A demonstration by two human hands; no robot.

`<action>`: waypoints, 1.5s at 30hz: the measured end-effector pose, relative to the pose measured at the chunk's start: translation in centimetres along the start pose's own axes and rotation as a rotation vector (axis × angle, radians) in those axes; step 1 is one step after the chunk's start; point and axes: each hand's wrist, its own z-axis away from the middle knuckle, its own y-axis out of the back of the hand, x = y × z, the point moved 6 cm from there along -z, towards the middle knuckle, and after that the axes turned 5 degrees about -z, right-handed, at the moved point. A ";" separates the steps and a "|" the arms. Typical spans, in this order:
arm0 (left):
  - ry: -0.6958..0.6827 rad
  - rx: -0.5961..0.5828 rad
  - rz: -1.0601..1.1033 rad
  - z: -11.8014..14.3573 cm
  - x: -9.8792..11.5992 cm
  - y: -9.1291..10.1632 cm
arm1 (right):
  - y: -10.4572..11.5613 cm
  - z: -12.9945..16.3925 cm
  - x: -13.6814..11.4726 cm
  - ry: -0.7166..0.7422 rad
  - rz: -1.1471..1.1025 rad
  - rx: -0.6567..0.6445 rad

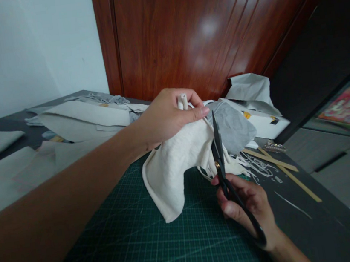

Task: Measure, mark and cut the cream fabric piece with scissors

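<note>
My left hand (177, 110) pinches a piece of cream fabric (173, 170) by its upper edge, with a rolled end of cloth poking up between thumb and fingers. The fabric hangs down over the green cutting mat (165, 252). My right hand (249, 203) is closed round the handles of black scissors (218, 151), whose blades point upward at the fabric's right edge, just below my left thumb. Whether the blades grip cloth I cannot tell. Behind the scissors lie cream cloth strips (236, 166) and a grey cloth piece (232, 125).
Fabric pieces (85, 115) lie piled at the back left, with pale sheets (2, 171) nearer me. Two wooden strips (293, 180), white scraps (260, 165) and a white box (267, 125) are on the right. A reddish wooden panel (175, 32) stands behind the table.
</note>
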 end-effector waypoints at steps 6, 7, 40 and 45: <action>0.012 -0.113 0.058 0.2 0.2 -0.3 | 0.0 0.0 -0.1 -0.008 -0.007 -0.002; 0.002 -0.127 0.051 0.2 0.4 -0.3 | -0.1 0.0 -0.1 -0.007 -0.010 -0.005; 0.257 -0.098 0.130 0.5 -0.7 0.3 | -0.2 0.1 -0.2 0.018 0.101 -0.044; 0.288 -0.105 0.157 0.3 -0.5 0.4 | -0.1 0.1 -0.3 0.035 0.126 -0.042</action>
